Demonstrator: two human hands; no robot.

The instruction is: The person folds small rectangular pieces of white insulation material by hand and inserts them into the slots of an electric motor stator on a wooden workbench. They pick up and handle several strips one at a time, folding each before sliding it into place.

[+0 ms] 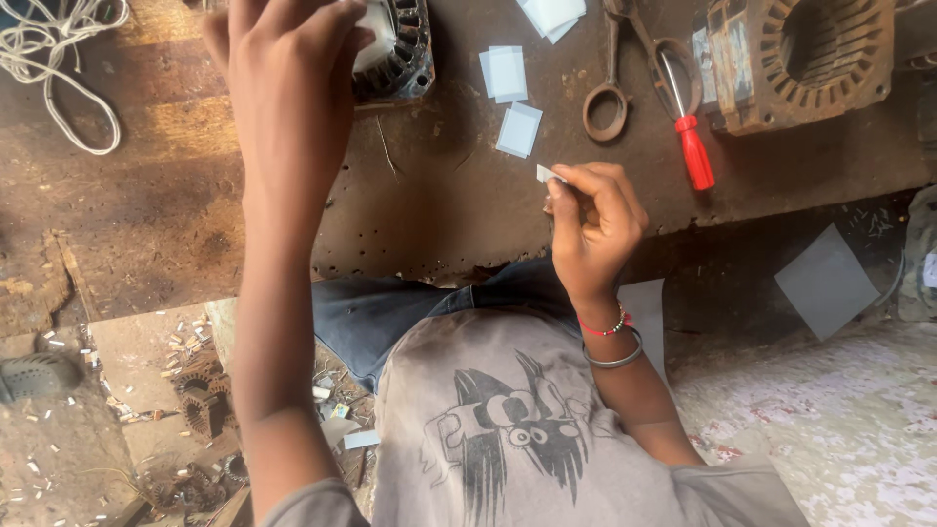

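Note:
My left hand [288, 73] reaches up over the worn bench to a round slotted motor stator [400, 49] and rests on its rim, touching a white paper piece there. My right hand [590, 224] is lower, near the bench's front edge, pinching a small folded white paper slip [549, 175] between thumb and fingers. Two cut paper rectangles [512, 98] lie on the bench between the hands. A red bead bracelet and a metal bangle circle my right wrist.
Rusty scissors [625, 83] and a red-handled screwdriver [688, 132] lie right of the papers. A second rusty stator [800, 59] sits at top right. White cord [59, 68] coils at top left. Grey sheets [825, 283] and scraps litter the floor.

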